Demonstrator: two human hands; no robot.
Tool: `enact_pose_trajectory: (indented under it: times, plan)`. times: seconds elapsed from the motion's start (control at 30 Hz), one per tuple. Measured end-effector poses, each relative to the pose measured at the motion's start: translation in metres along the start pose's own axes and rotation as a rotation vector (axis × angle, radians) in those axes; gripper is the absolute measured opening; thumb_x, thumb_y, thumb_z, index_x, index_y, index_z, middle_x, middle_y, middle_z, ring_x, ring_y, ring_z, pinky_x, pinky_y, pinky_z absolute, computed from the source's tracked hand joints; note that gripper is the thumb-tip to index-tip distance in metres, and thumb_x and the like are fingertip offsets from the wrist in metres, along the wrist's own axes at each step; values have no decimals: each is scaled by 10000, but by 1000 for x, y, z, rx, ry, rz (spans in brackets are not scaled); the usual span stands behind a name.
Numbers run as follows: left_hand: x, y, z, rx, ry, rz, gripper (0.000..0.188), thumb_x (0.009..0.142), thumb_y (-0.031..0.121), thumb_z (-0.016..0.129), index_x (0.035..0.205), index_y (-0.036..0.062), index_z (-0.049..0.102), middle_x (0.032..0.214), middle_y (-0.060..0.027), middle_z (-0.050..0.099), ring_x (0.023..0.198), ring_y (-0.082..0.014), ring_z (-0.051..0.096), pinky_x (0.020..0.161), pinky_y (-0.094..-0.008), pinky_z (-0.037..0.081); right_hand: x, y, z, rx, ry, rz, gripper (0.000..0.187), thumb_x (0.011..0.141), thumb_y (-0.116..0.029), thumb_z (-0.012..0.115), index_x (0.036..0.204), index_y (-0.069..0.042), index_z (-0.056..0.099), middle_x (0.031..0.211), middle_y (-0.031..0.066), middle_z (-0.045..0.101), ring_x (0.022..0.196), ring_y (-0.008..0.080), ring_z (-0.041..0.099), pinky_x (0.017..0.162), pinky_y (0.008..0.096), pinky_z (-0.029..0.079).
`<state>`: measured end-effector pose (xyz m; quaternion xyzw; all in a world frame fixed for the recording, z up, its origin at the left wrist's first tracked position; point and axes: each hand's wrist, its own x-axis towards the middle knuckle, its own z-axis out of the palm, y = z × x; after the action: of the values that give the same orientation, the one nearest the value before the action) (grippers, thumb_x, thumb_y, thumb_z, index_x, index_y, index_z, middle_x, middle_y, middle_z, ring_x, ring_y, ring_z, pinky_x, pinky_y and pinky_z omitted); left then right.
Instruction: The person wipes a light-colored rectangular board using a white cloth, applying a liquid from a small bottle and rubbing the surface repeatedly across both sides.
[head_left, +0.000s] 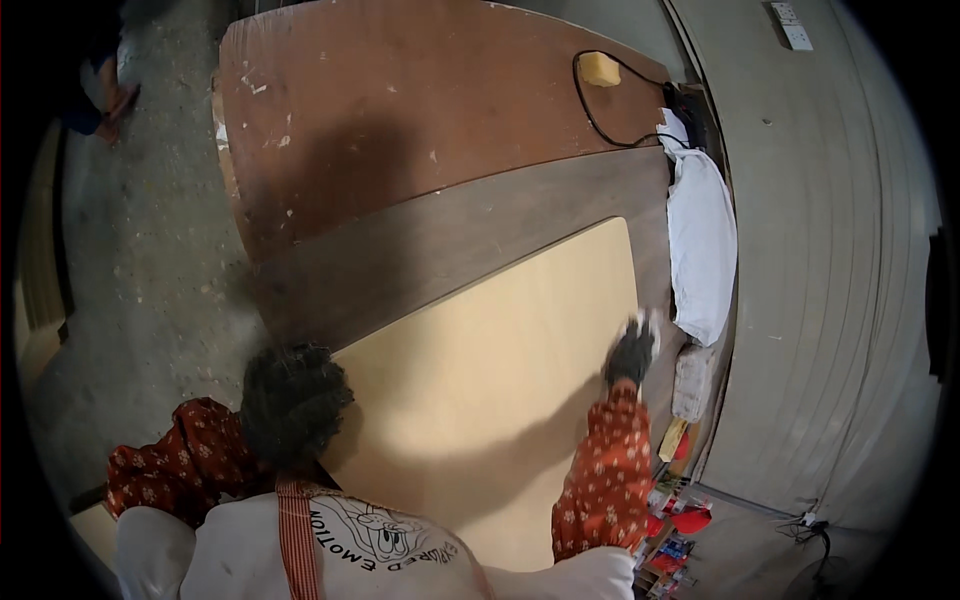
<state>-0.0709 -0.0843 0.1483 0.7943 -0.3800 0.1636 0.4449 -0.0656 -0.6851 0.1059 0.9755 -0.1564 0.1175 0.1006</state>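
A pale wooden board [500, 330] with a rounded far corner lies at a slant in front of me. My left hand [295, 405], in a dark work glove, is at the board's left edge; its fingers are hidden under the back of the glove. Over at the board's right edge is my right hand [630, 358], also dark-gloved and slightly blurred. Its fingers look closed, with something whitish showing around them that I cannot make out. Both forearms wear red patterned sleeves.
Under the board is a brown and grey work surface [330, 180]. A yellow block [600, 69] and black cable [590, 115] sit at its far right. White cloth [700, 240], a wrapped block [692, 383] and small red items [690, 520] line the right side. Another person's hand [118, 105] shows far left.
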Motion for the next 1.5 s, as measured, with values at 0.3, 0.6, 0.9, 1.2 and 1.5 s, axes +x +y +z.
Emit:
enact_pose_trajectory:
  times: [0.3, 0.6, 0.9, 1.2, 1.5]
  plan:
    - [-3, 4, -1, -164, 145, -23, 351, 695, 145, 691, 1017, 10, 653, 1030, -174, 634, 947, -363, 633, 885, -487, 469, 59, -269, -82, 976, -32, -409, 369, 991, -244, 448, 1339, -126, 415, 1496, 110, 348, 1333, 283, 389, 1102, 450, 334]
    - [-51, -19, 1, 92, 560, -197, 395, 908, 183, 571, 1237, -34, 549, 1226, -232, 580, 1141, -384, 557, 1002, -483, 418, -116, -427, -175, 746, -178, -928, 580, 748, -274, 680, 1289, -140, 521, 1457, 143, 346, 1336, 384, 321, 1099, 579, 266]
    - [-76, -64, -32, 67, 826, -679, 290, 959, 70, 531, 1242, 14, 557, 1230, -147, 595, 1144, -219, 561, 1003, -339, 413, -151, -241, -116, 637, 74, -290, 401, 971, -211, 435, 1326, -32, 487, 1440, 191, 389, 1361, 340, 342, 1118, 438, 289]
    - [-106, -52, -9, -43, 545, -1105, 365, 964, 228, 542, 1293, 70, 536, 1312, -163, 555, 1241, -239, 498, 1090, -384, 315, -313, -85, -99, 31, 11, 254, 472, 1015, -255, 342, 1378, 36, 421, 1498, 238, 321, 1407, 372, 279, 1153, 475, 232]
    - [-146, -64, -20, -157, 702, -1025, 312, 965, 135, 523, 1259, 34, 547, 1264, -130, 577, 1183, -215, 529, 1046, -360, 377, -207, -345, -148, 533, -52, -766, 392, 920, -241, 519, 1255, -38, 540, 1339, 191, 465, 1238, 469, 425, 1020, 586, 364]
